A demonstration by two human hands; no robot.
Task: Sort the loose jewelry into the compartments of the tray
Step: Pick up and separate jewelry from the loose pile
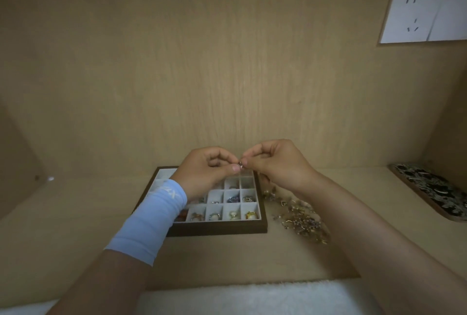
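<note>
**Both hands pinch one small piece above the tray**

The left hand (207, 170) and right hand (275, 163) meet fingertip to fingertip over the far right part of the tray (217, 230), fingers curled in, sharing a pinch on a tiny dark piece of jewelry (240, 163); what kind it is cannot be told. The dark-framed tray sits on the wooden surface (75, 226), its white compartments partly filled with rings and stones along the near rows. A heap of loose jewelry (300, 218) lies just beside the tray's right edge. A pale blue sleeve (154, 216) covers the left wrist.
</note>
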